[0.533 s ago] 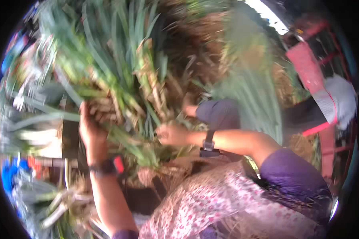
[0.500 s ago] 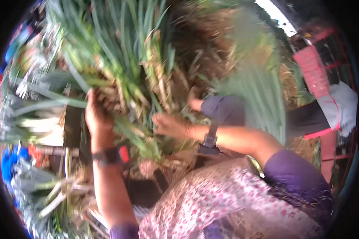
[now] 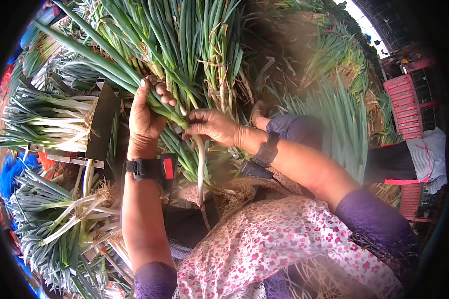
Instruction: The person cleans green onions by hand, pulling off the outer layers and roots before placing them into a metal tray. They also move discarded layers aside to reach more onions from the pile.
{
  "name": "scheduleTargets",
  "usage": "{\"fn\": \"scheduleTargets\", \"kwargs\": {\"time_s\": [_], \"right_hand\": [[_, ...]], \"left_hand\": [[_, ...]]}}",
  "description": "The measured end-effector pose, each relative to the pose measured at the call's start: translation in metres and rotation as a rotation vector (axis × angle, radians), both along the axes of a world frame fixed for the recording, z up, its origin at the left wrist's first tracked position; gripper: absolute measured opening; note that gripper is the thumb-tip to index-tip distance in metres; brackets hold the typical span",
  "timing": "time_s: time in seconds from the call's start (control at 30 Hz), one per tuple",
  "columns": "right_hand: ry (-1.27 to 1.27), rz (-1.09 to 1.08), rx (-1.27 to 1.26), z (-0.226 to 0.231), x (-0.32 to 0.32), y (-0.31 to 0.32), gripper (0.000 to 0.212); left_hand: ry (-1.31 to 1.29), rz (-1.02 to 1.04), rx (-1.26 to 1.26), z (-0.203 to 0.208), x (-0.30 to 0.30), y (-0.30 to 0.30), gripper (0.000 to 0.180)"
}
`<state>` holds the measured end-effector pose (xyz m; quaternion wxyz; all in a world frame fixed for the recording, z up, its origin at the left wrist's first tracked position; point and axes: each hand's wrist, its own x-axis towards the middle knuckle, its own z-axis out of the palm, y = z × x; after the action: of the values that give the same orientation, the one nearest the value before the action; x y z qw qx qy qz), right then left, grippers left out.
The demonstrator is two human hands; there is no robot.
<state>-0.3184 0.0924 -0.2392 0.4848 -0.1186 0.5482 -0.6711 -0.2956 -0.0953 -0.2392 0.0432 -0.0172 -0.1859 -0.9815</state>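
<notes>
A long green onion (image 3: 201, 172) lies between my hands, its green leaves slanting up to the left and its white stalk hanging toward my lap. My left hand (image 3: 148, 115) is wrapped round the leaves, thumb up. With thumb and fingers, my right hand (image 3: 212, 128) pinches the same plant where the green meets the white. Just beyond both hands rests a heap of green onions (image 3: 184, 45), some with dry brown outer leaves. Black straps circle both my wrists.
Trimmed-looking green onions (image 3: 60, 122) lie on a metal rack with a dark upright plate (image 3: 103, 122) at left. More lie in a pile (image 3: 50, 214) nearer me. Leafy bunches (image 3: 334, 124) spread at right, beside a red slatted crate (image 3: 404, 104). A floral cloth (image 3: 264, 234) covers my lap.
Both hands have moved up and closer together. The onion's white stalk now hangs plainly below my right hand; the earlier picture is smeared by motion. The whole view has shifted slightly.
</notes>
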Motion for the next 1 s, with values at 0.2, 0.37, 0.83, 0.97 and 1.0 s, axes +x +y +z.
{"fn": "scheduleTargets", "kwargs": {"time_s": [0.2, 0.37, 0.83, 0.97, 1.0], "right_hand": [[0.850, -0.127, 0.256, 0.000, 0.001, -0.010, 0.020], [1.221, -0.094, 0.320, 0.004, 0.003, -0.018, 0.020], [1.345, -0.158, 0.228, -0.001, 0.001, -0.042, 0.018], [1.401, -0.133, 0.226, -0.006, 0.001, -0.042, 0.017], [1.401, -0.134, 0.225, -0.008, 0.001, -0.042, 0.017]], "left_hand": [[-0.159, 0.147, -0.010, 0.002, -0.010, 0.007, 0.019], [-0.251, 0.274, -0.039, 0.004, -0.007, 0.004, 0.020], [-0.343, 0.634, -0.209, 0.011, -0.004, 0.001, 0.018], [-0.339, 0.682, -0.309, 0.007, -0.005, 0.001, 0.016], [-0.357, 0.697, -0.309, 0.006, -0.006, 0.001, 0.015]]}}
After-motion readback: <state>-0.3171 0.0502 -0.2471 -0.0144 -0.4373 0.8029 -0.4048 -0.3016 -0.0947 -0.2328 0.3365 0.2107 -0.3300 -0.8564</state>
